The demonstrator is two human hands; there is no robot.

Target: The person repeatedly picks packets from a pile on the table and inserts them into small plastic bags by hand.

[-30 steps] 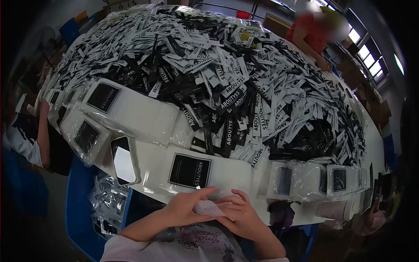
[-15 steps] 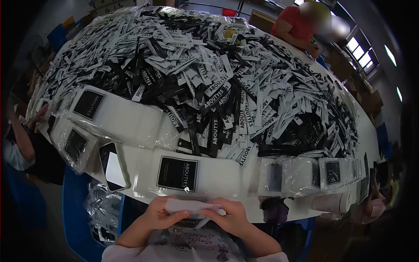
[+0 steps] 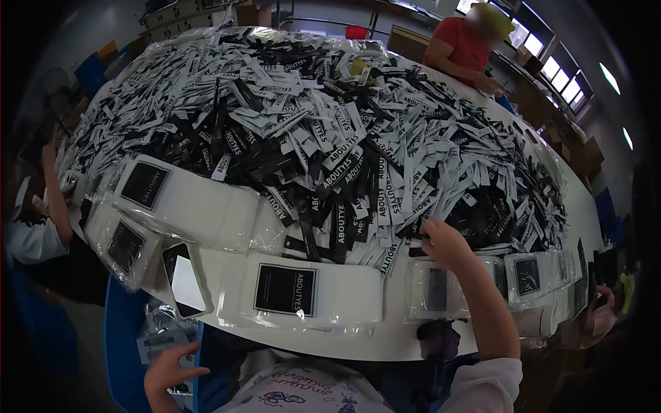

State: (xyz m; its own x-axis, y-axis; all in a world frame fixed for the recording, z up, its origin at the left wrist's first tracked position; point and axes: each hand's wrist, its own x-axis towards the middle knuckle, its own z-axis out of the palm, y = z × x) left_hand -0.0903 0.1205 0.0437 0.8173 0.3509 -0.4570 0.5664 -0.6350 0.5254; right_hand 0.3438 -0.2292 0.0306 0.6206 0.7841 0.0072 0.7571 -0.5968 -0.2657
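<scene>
My left hand (image 3: 171,372) hangs over the blue bin (image 3: 124,344) at the lower left, holding nothing, thumb and fingers apart. Inside that bin lie clear plastic bags (image 3: 165,330) with dark labels. My right hand (image 3: 444,242) reaches out to the near edge of a large heap of white and black stick packets (image 3: 344,151), many printed ABOUTYES. Its fingers are bent together at the packets, and what they grip, if anything, is hidden. Right below my right forearm is a clear-wrapped pack (image 3: 435,289). Between my arms lies a long wrapped stack with a black ABOUTYES label (image 3: 286,290).
A phone (image 3: 186,281) and more wrapped packs (image 3: 172,199) lie at the left. Further packs (image 3: 527,275) and a pale cylinder (image 3: 533,322) are at the right. A dark purple bundle (image 3: 438,341) hangs at the table edge. Other people sit left, right and at the far side.
Both hands have parted from the white sheet or bag they held together. My left hand has gone down left over the bin, my right hand forward to the heap. The view has shifted slightly.
</scene>
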